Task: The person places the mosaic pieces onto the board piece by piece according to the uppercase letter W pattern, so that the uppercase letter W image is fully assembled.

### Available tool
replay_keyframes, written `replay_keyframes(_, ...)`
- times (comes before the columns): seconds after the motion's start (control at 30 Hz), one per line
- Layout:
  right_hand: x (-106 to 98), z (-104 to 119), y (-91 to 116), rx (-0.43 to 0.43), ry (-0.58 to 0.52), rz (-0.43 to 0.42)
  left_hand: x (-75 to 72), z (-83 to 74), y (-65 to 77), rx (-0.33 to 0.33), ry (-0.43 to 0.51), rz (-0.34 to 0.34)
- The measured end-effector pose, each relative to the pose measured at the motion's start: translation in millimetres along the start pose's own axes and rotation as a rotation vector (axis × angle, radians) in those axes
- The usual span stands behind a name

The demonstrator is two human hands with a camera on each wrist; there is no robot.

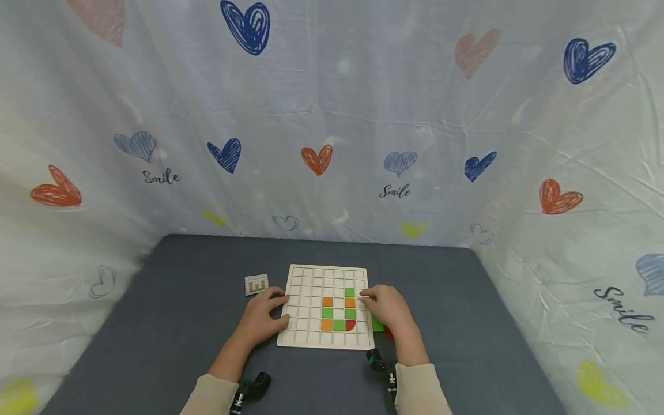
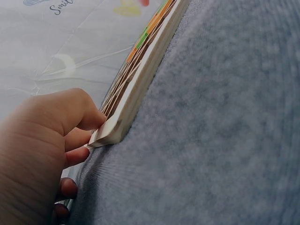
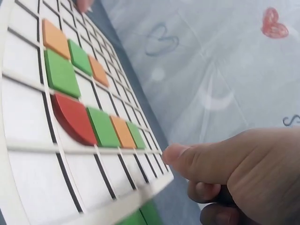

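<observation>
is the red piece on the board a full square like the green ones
No, the red piece has one rounded side, while the green piece beside it is square.

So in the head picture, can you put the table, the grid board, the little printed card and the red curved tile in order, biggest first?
1. Dark gray table
2. Grid board
3. Printed card
4. Red curved tile

Too small to read: pattern on card. Partly hidden by right arm: off-board red piece. Cut off at left in right-wrist view: grid board.
</observation>
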State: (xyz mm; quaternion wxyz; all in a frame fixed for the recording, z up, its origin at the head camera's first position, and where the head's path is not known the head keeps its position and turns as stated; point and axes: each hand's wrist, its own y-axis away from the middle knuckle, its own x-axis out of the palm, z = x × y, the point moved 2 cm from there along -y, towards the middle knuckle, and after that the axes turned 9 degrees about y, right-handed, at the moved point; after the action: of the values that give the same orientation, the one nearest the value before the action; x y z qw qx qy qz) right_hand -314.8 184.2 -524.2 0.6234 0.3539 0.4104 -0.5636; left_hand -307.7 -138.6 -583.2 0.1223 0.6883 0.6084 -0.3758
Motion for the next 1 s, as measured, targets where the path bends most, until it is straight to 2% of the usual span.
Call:
replay_keyframes(0.13, -4.8, -14.1, 3.9, 0.027, -0.014, 0.005, -0.4, 0.8, 0.3, 0.008, 0.006, -0.006)
replay_keyframes(0.37, -8.7, -29.5, 8.5, 0.045, 0.052, 0.021, -1.3, -0.9, -0.4, 0.019, 0.013, -0.011)
replay_keyframes(0.73, -4.7, -38.7, 7.3, 0.059, 0.113, 0.033, 0.0, -0.1, 0.3, 0.02, 0.01, -0.011)
replay_keyframes(0.9, -5.3, -38.4, 4.4, 0.022, 0.149, 0.001, 0.0, 0.1, 0.3, 0.02, 0.006, -0.015)
replay_keyframes(1.0, -5.3, -38.4, 3.7, 0.014, 0.158, 0.013, -0.1, -0.3, 0.6, 0.024, 0.006, -0.014)
